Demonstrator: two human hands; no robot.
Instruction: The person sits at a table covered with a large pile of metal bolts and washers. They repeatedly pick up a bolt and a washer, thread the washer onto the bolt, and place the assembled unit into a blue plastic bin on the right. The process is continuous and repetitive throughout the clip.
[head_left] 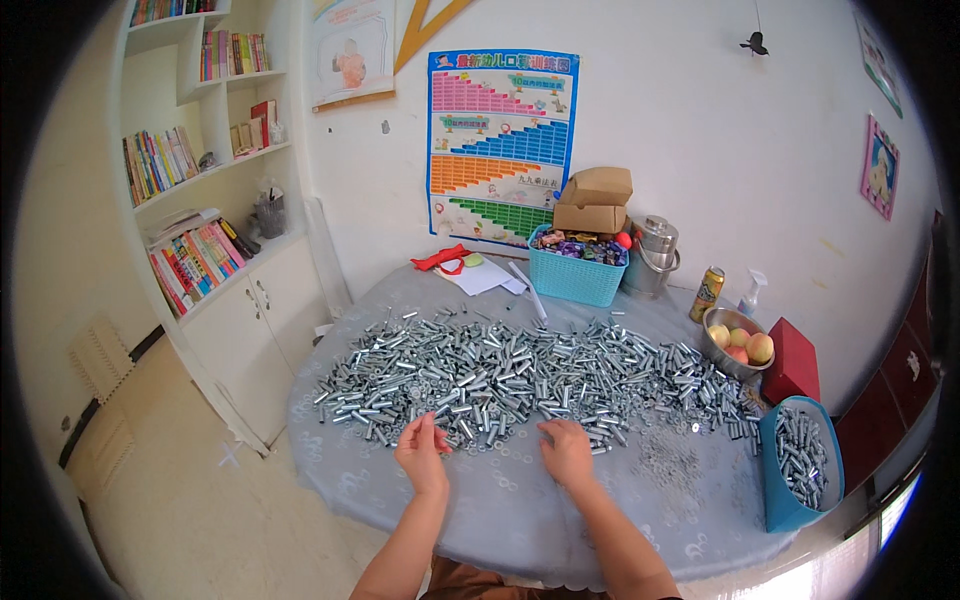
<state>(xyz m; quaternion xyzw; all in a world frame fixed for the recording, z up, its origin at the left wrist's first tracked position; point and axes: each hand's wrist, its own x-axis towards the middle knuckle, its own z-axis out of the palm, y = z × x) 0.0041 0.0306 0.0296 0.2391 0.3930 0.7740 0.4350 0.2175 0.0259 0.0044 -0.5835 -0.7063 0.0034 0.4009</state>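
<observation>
A wide heap of shiny metal sleeves and bolts point(480, 375) covers the middle of the table. At its near edge, my left hand point(422, 460) is raised with thumb and fingers drawn together; anything pinched there is too small to make out. My right hand point(568, 455) is to the right, back of the hand up, fingers curled in toward the front of the heap. Its fingertips are partly hidden, so what they hold cannot be seen. Small washers point(668, 465) lie scattered on the grey tablecloth point(500, 530) right of my right hand.
A blue bin point(772, 470) of metal parts stands at the right edge. Behind the heap are a turquoise basket point(575, 278) of wrapped items, a metal pot point(652, 262), a can point(707, 294), a fruit bowl point(722, 362), a red box point(792, 362) and white papers point(480, 277).
</observation>
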